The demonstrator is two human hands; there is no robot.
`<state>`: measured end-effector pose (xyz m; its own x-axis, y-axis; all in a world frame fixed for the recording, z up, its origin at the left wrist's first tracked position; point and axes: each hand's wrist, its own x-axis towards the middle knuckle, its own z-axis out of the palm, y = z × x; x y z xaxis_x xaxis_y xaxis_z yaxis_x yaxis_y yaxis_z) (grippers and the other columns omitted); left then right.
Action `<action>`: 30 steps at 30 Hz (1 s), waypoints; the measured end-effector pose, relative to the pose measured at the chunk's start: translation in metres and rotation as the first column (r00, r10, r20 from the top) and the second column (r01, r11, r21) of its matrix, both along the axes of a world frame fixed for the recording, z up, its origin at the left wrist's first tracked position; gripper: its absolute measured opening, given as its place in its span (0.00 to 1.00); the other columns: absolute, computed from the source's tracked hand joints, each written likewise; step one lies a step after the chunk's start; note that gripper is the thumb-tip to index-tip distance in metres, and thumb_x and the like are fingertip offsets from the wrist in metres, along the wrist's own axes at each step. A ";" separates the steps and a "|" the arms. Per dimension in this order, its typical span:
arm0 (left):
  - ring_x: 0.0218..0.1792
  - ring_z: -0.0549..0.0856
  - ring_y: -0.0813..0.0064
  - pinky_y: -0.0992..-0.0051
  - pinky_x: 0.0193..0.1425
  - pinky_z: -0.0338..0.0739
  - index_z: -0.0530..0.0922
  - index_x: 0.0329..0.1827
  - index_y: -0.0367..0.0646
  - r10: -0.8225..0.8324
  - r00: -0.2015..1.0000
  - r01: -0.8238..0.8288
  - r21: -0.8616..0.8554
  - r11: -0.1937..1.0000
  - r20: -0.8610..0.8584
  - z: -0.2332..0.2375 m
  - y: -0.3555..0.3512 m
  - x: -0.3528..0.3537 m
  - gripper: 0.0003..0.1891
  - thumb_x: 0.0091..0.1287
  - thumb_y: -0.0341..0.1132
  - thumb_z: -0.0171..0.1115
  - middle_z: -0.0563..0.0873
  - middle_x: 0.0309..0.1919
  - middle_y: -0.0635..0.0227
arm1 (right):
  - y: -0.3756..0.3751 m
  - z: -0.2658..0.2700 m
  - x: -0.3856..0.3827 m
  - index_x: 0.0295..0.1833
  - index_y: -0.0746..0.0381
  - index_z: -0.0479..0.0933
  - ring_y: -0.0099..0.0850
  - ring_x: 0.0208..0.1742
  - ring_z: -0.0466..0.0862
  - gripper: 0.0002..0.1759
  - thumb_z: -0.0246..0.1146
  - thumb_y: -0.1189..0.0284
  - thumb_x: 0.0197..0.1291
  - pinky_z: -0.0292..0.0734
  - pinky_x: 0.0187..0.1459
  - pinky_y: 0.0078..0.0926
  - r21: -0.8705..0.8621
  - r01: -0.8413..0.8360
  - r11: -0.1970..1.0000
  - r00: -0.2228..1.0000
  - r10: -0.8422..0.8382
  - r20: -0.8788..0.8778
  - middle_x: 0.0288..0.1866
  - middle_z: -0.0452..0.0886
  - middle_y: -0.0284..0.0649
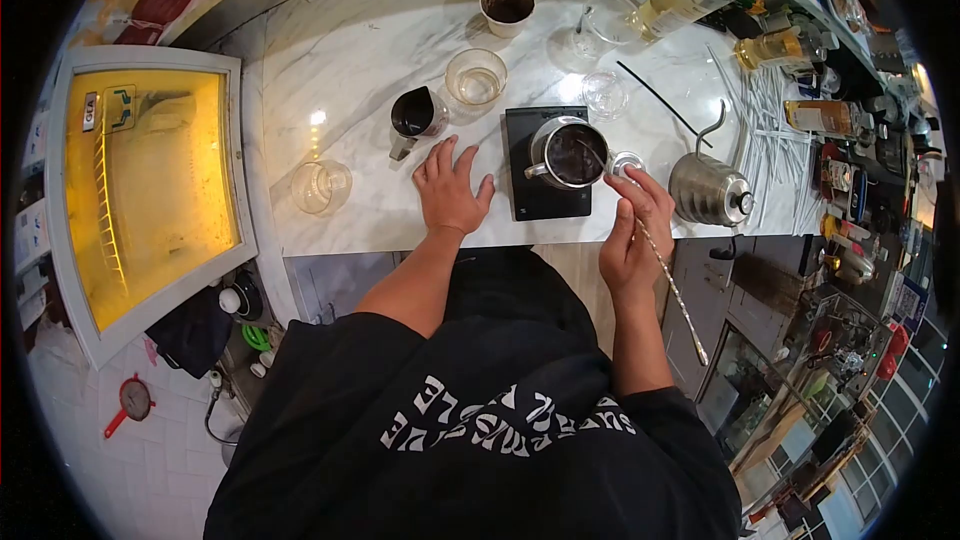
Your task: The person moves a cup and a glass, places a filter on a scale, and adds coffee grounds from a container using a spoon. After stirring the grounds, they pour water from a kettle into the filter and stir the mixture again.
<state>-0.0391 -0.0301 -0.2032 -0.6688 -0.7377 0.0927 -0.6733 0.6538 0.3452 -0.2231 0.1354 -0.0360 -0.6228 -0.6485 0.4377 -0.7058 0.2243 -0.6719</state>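
Note:
My right hand (pixel 636 230) is closed around a long bar spoon (pixel 672 285) with a twisted handle. The spoon's lower end dips into dark liquid (pixel 574 154) in a steel cup (pixel 541 151) with a side handle. That cup stands on a flat black scale (pixel 550 202). My left hand (pixel 452 190) lies on the marble counter with its fingers spread, holding nothing. Just beyond its fingertips is a small steel pitcher (pixel 434 118) of dark liquid. A clear glass (pixel 476 78) stands beside that pitcher. A small round item (pixel 626 162) is partly hidden near my right fingertips.
A gooseneck kettle (pixel 706 192) stands right of my right hand, near loose straws (pixel 775 155) and bottles (pixel 690 2). A paper cup (pixel 508 8) with dark residue is at the back. Another glass (pixel 320 187) sits left, near a yellow-lit glass door (pixel 150 180).

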 end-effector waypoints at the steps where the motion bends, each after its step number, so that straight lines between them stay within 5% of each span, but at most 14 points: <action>1: 0.79 0.68 0.53 0.48 0.79 0.58 0.79 0.71 0.54 0.004 1.000 -0.004 -0.004 1.000 0.001 0.000 0.000 0.000 0.31 0.65 0.49 0.74 0.73 0.77 0.60 | 0.001 0.002 -0.001 0.54 0.63 0.87 0.46 0.61 0.89 0.09 0.64 0.79 0.74 0.73 0.65 0.46 0.002 0.010 1.000 1.000 -0.010 0.006 0.50 0.93 0.40; 30: 0.78 0.69 0.57 0.50 0.79 0.59 0.81 0.70 0.55 0.028 0.999 -0.028 -0.023 0.999 0.022 0.000 0.004 0.001 0.30 0.64 0.51 0.73 0.74 0.76 0.63 | 0.005 -0.001 0.000 0.55 0.62 0.87 0.44 0.66 0.87 0.09 0.64 0.79 0.74 0.70 0.69 0.46 -0.002 -0.038 0.999 0.997 0.038 0.061 0.51 0.92 0.39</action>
